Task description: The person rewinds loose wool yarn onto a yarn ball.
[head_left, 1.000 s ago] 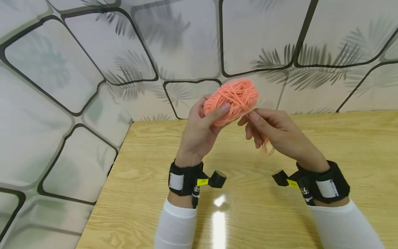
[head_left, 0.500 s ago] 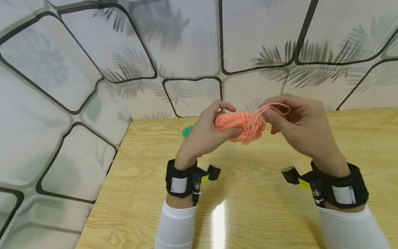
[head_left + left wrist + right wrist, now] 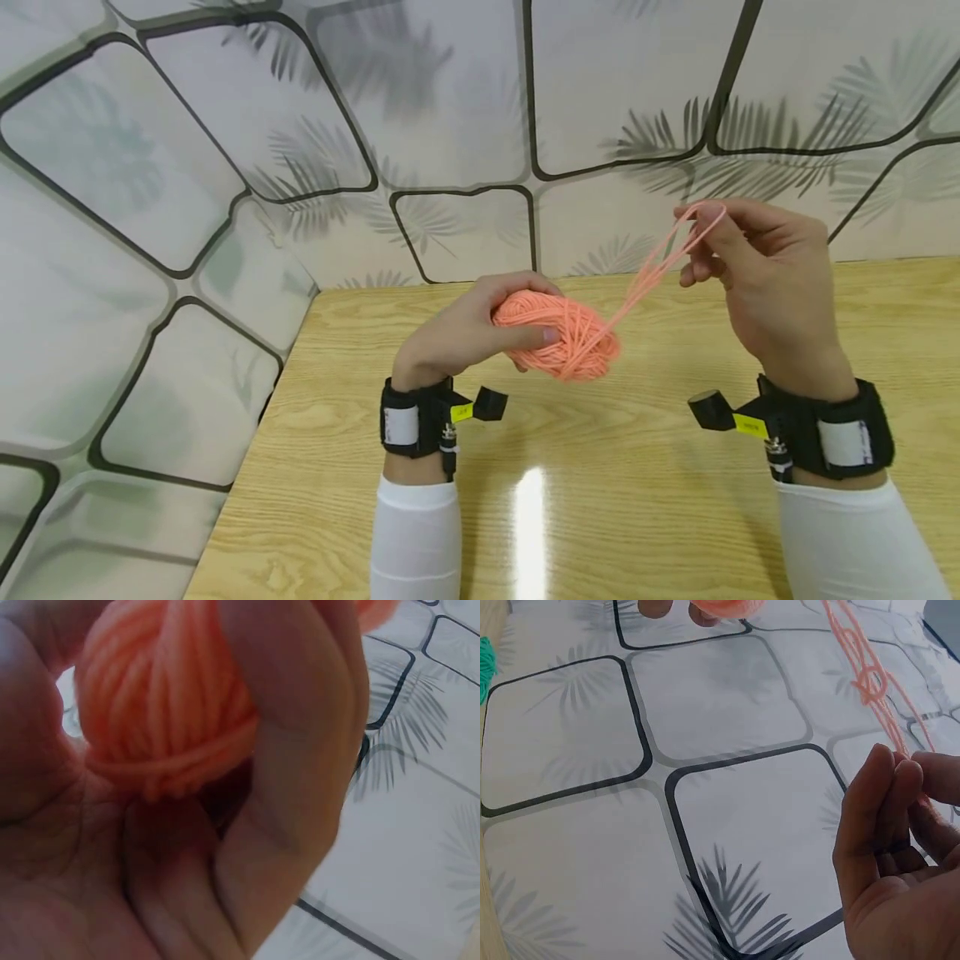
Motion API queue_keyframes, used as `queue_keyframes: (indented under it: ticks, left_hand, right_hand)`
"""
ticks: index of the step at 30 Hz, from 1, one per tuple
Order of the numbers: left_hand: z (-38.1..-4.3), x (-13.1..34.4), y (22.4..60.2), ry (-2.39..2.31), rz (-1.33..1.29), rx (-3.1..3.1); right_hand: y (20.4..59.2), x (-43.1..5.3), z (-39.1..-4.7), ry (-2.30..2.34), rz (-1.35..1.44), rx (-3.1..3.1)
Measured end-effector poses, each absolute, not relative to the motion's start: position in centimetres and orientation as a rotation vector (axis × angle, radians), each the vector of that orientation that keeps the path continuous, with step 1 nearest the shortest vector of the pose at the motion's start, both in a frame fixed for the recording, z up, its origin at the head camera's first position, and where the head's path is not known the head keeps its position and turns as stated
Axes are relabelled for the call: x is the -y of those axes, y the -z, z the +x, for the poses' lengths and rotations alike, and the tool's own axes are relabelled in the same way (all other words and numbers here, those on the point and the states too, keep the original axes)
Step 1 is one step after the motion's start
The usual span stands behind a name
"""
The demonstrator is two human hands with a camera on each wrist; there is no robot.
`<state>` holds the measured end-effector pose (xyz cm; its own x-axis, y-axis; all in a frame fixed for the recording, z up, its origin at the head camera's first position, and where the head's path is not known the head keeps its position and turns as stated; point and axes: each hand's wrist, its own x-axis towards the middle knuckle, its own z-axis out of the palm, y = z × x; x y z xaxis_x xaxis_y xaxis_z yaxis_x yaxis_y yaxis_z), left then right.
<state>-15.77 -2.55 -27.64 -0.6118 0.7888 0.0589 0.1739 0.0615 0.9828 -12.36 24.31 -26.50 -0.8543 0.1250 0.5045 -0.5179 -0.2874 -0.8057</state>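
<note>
A coral-pink ball of yarn (image 3: 581, 337) is held above the table by my left hand (image 3: 453, 337), its thumb across the near side and the fingers around the back. Filling the upper part of the left wrist view, the wound yarn ball (image 3: 165, 705) rests between thumb and fingers. To the right and higher, my right hand (image 3: 783, 279) pinches several loose yarn strands (image 3: 648, 279) between thumb and fingertips. They stretch slantwise from the ball and end in a loop at the pinch. A small tangle (image 3: 870, 684) shows in the strands in the right wrist view.
The wooden table (image 3: 600, 517) meets a patterned wall covering (image 3: 450, 108) behind and at the left. A bit of green yarn (image 3: 486, 666) shows at the left edge of the right wrist view. Each wrist wears a black camera strap (image 3: 416, 421).
My right hand has moved right and up, drawing strands out of the ball. The left hand has lowered with the ball and turned it. The green yarn seen half a second ago is hidden in the head view.
</note>
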Motion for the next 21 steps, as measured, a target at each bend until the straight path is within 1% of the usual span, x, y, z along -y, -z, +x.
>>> queue_keyframes:
  ticks: [3,6,9,11,13,17,18,21]
  left_hand:
    - [-16.1,3.1,28.0,-1.577,1.002,-1.832]
    - [-16.3,3.7,28.2,-1.561,1.111,-1.811]
    - [-16.5,4.1,28.3,-1.638,1.179,-1.684]
    - [-16.5,4.1,28.2,-1.756,1.147,-1.535]
    - [-16.5,3.9,28.1,-1.886,1.059,-1.389]
    - [-16.5,3.5,27.8,-2.062,0.896,-1.215]
    - [-16.5,3.5,27.8,-2.086,0.872,-1.186]
    - [-16.5,3.4,27.7,-2.145,0.843,-1.097]
  right_hand:
    - [26.6,-24.8,-12.8,-2.211,0.429,1.504]
    - [26.8,-25.3,-13.2,-2.209,0.342,1.505]
    - [27.0,-26.0,-13.5,-2.227,0.277,1.569]
    - [27.4,-26.5,-13.7,-2.209,0.259,1.713]
    - [27.8,-27.0,-13.7,-2.076,0.233,2.013]
    - [29.0,-27.7,-14.1,-1.583,0.232,2.628]
    - [29.3,-27.8,-14.2,-1.479,0.234,2.721]
    - [30.0,-28.0,-14.7,-1.386,0.224,2.811]
